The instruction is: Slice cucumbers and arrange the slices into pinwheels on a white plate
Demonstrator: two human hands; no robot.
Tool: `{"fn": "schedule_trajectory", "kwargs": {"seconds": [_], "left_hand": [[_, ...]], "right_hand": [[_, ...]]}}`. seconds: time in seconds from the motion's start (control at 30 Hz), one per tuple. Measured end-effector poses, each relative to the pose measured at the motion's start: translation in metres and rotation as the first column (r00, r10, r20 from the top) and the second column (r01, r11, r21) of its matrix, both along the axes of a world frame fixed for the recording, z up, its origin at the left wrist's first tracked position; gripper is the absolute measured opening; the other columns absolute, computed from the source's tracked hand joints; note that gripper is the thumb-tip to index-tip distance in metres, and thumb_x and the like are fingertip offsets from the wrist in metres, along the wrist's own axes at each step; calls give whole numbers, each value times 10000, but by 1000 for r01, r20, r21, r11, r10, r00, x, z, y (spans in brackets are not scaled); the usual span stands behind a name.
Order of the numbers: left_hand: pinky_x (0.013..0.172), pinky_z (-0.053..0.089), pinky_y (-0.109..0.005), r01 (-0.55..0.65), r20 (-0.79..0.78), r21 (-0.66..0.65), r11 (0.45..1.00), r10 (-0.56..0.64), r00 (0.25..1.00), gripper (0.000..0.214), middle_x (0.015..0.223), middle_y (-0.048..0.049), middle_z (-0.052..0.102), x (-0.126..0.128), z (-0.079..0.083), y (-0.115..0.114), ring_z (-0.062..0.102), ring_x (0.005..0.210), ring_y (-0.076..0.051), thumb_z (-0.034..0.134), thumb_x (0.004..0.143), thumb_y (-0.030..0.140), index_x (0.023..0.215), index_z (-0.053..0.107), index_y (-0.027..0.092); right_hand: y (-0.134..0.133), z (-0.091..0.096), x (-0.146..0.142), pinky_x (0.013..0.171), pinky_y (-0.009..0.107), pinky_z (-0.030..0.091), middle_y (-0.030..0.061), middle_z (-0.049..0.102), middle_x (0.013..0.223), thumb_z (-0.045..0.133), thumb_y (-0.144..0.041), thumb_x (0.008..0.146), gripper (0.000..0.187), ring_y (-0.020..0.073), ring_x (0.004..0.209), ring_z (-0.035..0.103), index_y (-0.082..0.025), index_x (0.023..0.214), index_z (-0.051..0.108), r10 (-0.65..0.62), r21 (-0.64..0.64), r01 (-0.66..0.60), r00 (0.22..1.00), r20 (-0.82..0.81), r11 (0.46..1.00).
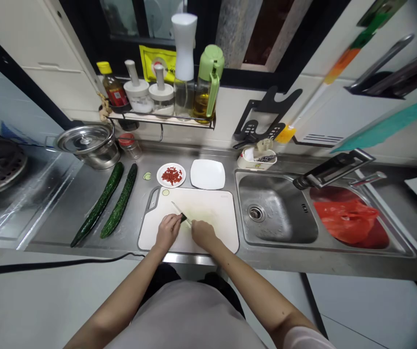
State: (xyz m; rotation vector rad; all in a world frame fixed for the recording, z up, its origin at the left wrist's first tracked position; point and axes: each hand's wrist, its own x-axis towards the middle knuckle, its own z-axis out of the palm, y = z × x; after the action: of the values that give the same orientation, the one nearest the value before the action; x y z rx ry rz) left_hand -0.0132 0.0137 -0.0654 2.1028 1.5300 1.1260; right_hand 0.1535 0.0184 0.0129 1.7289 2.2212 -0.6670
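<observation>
On a white cutting board (pixel 217 230), my right hand (pixel 203 234) is closed round the handle of a knife (pixel 176 208), its blade pointing up and left. My left hand (pixel 168 231) pinches a small dark green piece of cucumber (pixel 183 217) close against the blade. A thin pale cucumber slice (pixel 165 192) lies near the board's top left corner. Behind the board stand a white plate of chopped red bits (pixel 172 175) and a bare square white plate (pixel 207 174). Two whole cucumbers (pixel 99 206) (pixel 120 202) rest on the steel counter to the left.
A sink (pixel 277 208) adjoins the board on the right, with a red plastic bag (pixel 346 219) in the second basin. A lidded steel pot (pixel 88 145) is at the back left. Above the counter, a rack (pixel 165 119) carries bottles and seasoning jars. More cucumber bits (pixel 147 176) lie beside the round plate.
</observation>
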Motion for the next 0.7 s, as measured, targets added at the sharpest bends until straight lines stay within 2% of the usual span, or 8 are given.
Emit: {"fn": "schedule_trajectory", "kwargs": {"seconds": [0.33,0.53,0.7], "left_hand": [[836,516,-354,6,-10,0,1000,-6,1000,252,942,-75,658,0,1,-1,606,914,-182,451,931,242,1082,650,214],[841,506,-359,6,-12,-22,1000,-6,1000,253,946,-74,651,1,9,-1,603,916,-187,426,939,253,1072,639,215],[872,489,-361,-14,39,-76,997,17,999,254,999,-79,644,2,10,-4,593,969,-193,417,943,270,1105,601,206]], "right_hand": [[22,11,-18,783,286,464,122,682,991,357,-144,913,283,201,971,641,-138,1065,595,9,-14,-10,998,-63,1000],[12,11,0,754,288,451,117,689,966,328,-253,969,302,204,925,648,-162,1083,592,0,51,1,1000,-28,999],[-2,14,24,744,291,424,109,679,933,333,-197,956,288,204,899,641,-192,1108,578,-85,130,72,991,99,989]]}}
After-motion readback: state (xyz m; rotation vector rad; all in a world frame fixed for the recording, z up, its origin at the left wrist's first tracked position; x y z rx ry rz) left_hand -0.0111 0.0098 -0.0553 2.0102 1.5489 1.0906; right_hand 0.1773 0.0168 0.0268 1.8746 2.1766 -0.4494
